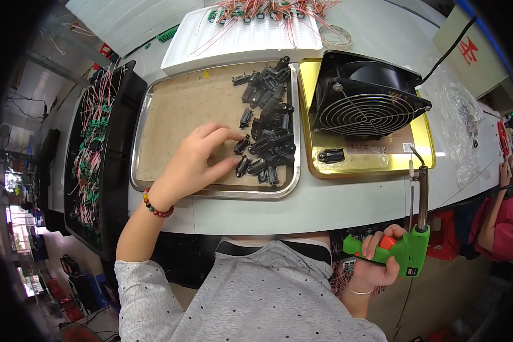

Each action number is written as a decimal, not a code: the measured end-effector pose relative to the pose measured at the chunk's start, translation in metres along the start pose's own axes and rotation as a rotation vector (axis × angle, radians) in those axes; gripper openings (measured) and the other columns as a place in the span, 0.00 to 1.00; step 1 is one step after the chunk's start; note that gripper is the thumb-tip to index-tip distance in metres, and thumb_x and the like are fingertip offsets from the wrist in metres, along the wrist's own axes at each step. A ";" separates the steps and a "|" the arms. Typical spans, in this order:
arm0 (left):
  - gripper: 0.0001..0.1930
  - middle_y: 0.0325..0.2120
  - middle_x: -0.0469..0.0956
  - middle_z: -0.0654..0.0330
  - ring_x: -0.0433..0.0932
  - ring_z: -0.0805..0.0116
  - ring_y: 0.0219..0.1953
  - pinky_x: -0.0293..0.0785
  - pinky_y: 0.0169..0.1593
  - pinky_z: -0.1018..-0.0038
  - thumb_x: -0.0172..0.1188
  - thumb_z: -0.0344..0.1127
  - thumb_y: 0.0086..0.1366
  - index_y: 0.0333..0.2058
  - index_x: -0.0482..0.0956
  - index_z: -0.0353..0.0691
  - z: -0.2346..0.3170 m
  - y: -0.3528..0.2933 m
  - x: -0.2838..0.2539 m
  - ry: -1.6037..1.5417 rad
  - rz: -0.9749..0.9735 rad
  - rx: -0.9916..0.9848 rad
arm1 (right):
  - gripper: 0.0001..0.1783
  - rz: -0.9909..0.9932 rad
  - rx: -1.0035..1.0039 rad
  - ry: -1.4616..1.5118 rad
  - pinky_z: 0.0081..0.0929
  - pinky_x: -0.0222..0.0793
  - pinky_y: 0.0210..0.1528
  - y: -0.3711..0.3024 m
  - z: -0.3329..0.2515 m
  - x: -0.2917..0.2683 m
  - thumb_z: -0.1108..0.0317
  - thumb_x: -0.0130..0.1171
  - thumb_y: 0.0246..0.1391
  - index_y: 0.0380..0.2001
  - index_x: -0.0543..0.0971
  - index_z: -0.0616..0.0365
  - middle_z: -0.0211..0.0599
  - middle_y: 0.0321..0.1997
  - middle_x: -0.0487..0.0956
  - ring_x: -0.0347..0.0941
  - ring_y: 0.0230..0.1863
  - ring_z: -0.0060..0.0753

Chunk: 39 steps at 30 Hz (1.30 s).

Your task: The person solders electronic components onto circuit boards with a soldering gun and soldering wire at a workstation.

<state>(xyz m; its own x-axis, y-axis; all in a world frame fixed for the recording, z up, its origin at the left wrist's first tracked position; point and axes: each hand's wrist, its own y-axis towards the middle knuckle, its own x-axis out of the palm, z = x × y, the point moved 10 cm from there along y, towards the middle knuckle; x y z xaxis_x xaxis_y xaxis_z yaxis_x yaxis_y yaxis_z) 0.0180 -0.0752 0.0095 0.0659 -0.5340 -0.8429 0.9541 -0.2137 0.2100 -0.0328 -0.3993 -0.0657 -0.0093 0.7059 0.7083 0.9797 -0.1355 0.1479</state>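
Observation:
My left hand [195,161] reaches over a metal tray [171,117], its thumb and fingers spread apart. The fingertips are right beside a small black plastic part [242,145] at the edge of a heap of similar parts [273,139]; whether they touch it I cannot tell. In my right hand [379,259] is a green soldering gun [414,251] with an orange trigger, held by its handle with the tip pointing up and away. That tip is near the front right corner of a gold tray [376,162]. One black part [332,155] lies alone on the gold tray.
A black fan with a wire guard [370,108] stands on the gold tray. Behind is a white tray [239,37] with red-wired pieces, beside a tape roll [335,37]. A black bin [105,171] of wired green boards is at left. Another person's arm [499,199] shows at right.

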 end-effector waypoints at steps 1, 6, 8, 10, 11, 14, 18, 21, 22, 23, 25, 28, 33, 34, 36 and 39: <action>0.12 0.27 0.72 0.58 0.71 0.63 0.30 0.69 0.34 0.73 0.58 0.30 0.48 0.34 0.71 0.37 -0.010 -0.001 0.006 -0.061 -0.064 -0.098 | 0.27 -0.004 -0.004 -0.001 0.22 0.56 0.18 0.000 -0.001 0.001 0.64 0.52 0.36 0.42 0.64 0.67 0.39 0.42 0.65 0.61 0.16 0.26; 0.10 0.26 0.71 0.58 0.71 0.65 0.28 0.69 0.31 0.74 0.58 0.29 0.48 0.32 0.72 0.37 -0.030 0.002 0.008 -0.075 0.011 -0.177 | 0.27 -0.002 0.010 0.002 0.22 0.56 0.18 -0.001 0.002 0.003 0.64 0.52 0.36 0.42 0.64 0.67 0.40 0.43 0.65 0.61 0.16 0.26; 0.09 0.25 0.71 0.59 0.71 0.66 0.27 0.69 0.30 0.75 0.58 0.28 0.49 0.31 0.72 0.37 -0.032 0.005 0.003 -0.164 0.079 -0.216 | 0.27 -0.002 0.011 -0.002 0.22 0.56 0.18 -0.002 0.002 0.003 0.64 0.52 0.36 0.42 0.63 0.67 0.40 0.43 0.65 0.61 0.16 0.26; 0.07 0.26 0.71 0.58 0.71 0.68 0.25 0.69 0.28 0.76 0.57 0.28 0.49 0.29 0.72 0.36 -0.012 0.011 0.002 -0.146 0.054 -0.048 | 0.27 0.004 0.003 -0.007 0.21 0.56 0.18 -0.002 0.001 0.002 0.65 0.52 0.37 0.42 0.63 0.66 0.40 0.42 0.65 0.61 0.16 0.26; 0.07 0.26 0.71 0.58 0.71 0.68 0.25 0.69 0.28 0.76 0.57 0.28 0.49 0.29 0.72 0.36 -0.014 0.012 0.003 -0.147 0.053 -0.047 | 0.27 0.005 0.002 -0.008 0.21 0.56 0.18 -0.002 0.001 0.002 0.65 0.52 0.37 0.42 0.63 0.66 0.40 0.42 0.65 0.61 0.16 0.26; 0.04 0.23 0.71 0.59 0.70 0.71 0.22 0.68 0.26 0.78 0.55 0.28 0.52 0.28 0.72 0.36 -0.018 0.009 0.009 -0.077 -0.010 -0.021 | 0.27 0.021 0.000 -0.001 0.21 0.56 0.17 -0.002 0.000 -0.001 0.64 0.52 0.37 0.42 0.63 0.66 0.40 0.41 0.65 0.61 0.16 0.25; 0.05 0.14 0.69 0.61 0.68 0.77 0.17 0.63 0.23 0.81 0.52 0.31 0.56 0.27 0.71 0.35 -0.056 -0.001 0.012 -0.222 -0.049 -0.332 | 0.27 0.010 0.024 0.038 0.21 0.56 0.17 0.000 0.001 -0.003 0.65 0.52 0.37 0.42 0.63 0.66 0.40 0.41 0.65 0.61 0.15 0.25; 0.05 0.14 0.69 0.64 0.68 0.79 0.18 0.61 0.22 0.82 0.49 0.31 0.58 0.27 0.69 0.35 -0.068 -0.016 0.018 -0.458 -0.144 -0.489 | 0.27 -0.008 0.030 0.041 0.20 0.55 0.17 0.000 0.003 -0.001 0.64 0.52 0.38 0.43 0.62 0.66 0.39 0.41 0.64 0.58 0.15 0.24; 0.05 0.14 0.69 0.64 0.68 0.79 0.18 0.61 0.22 0.82 0.49 0.31 0.58 0.27 0.69 0.35 -0.068 -0.017 0.015 -0.458 -0.145 -0.491 | 0.27 -0.015 0.027 0.027 0.19 0.53 0.17 0.001 0.003 0.000 0.63 0.51 0.40 0.44 0.61 0.66 0.38 0.40 0.63 0.56 0.14 0.22; 0.04 0.16 0.71 0.63 0.69 0.78 0.20 0.63 0.23 0.82 0.50 0.30 0.57 0.28 0.70 0.36 -0.068 -0.016 0.009 -0.382 -0.129 -0.463 | 0.27 -0.014 0.028 0.028 0.19 0.53 0.17 0.001 0.003 0.000 0.63 0.51 0.40 0.44 0.61 0.66 0.38 0.40 0.63 0.56 0.14 0.22; 0.04 0.18 0.72 0.62 0.71 0.77 0.21 0.64 0.24 0.81 0.50 0.29 0.57 0.29 0.71 0.36 -0.066 -0.016 0.004 -0.304 -0.108 -0.438 | 0.27 -0.010 0.052 0.061 0.19 0.54 0.18 0.001 0.006 -0.001 0.63 0.51 0.40 0.44 0.61 0.65 0.38 0.40 0.63 0.56 0.15 0.22; 0.06 0.25 0.73 0.60 0.72 0.73 0.26 0.67 0.26 0.80 0.53 0.27 0.54 0.32 0.72 0.36 -0.036 -0.007 -0.025 -0.071 0.181 -0.102 | 0.28 0.004 0.080 0.129 0.23 0.56 0.18 0.001 0.008 -0.007 0.66 0.52 0.37 0.45 0.61 0.66 0.38 0.44 0.66 0.61 0.16 0.26; 0.04 0.30 0.72 0.60 0.72 0.70 0.31 0.69 0.30 0.79 0.56 0.25 0.51 0.28 0.75 0.36 -0.050 -0.013 -0.010 -0.167 -0.009 -0.166 | 0.28 -0.017 0.057 0.129 0.23 0.56 0.18 0.000 0.005 -0.008 0.66 0.52 0.37 0.45 0.61 0.66 0.37 0.45 0.66 0.61 0.17 0.26; 0.04 0.30 0.72 0.60 0.72 0.70 0.31 0.69 0.30 0.79 0.56 0.25 0.51 0.28 0.75 0.36 -0.049 -0.014 -0.012 -0.167 -0.012 -0.164 | 0.28 -0.029 0.054 0.120 0.23 0.56 0.18 0.000 0.004 -0.007 0.66 0.52 0.37 0.45 0.61 0.65 0.37 0.45 0.66 0.61 0.17 0.27; 0.05 0.31 0.73 0.60 0.72 0.70 0.28 0.69 0.29 0.79 0.57 0.24 0.49 0.27 0.75 0.35 -0.055 -0.017 -0.014 -0.116 -0.028 -0.234 | 0.28 -0.027 0.052 0.112 0.23 0.56 0.18 0.000 0.003 -0.009 0.66 0.52 0.37 0.45 0.61 0.65 0.38 0.45 0.66 0.61 0.16 0.27; 0.05 0.28 0.74 0.60 0.72 0.71 0.25 0.68 0.27 0.79 0.60 0.25 0.47 0.27 0.76 0.36 -0.053 -0.021 -0.015 -0.129 0.079 -0.135 | 0.28 -0.018 0.052 0.105 0.23 0.56 0.18 0.000 0.002 -0.010 0.66 0.52 0.37 0.45 0.62 0.66 0.38 0.45 0.66 0.61 0.16 0.27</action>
<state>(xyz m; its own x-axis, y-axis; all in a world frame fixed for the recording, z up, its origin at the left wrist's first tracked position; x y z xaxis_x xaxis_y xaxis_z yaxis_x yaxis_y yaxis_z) 0.0126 -0.0194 -0.0081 0.1123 -0.6466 -0.7545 0.9785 -0.0602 0.1973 -0.0322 -0.4052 -0.0744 -0.0455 0.6310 0.7745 0.9882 -0.0849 0.1272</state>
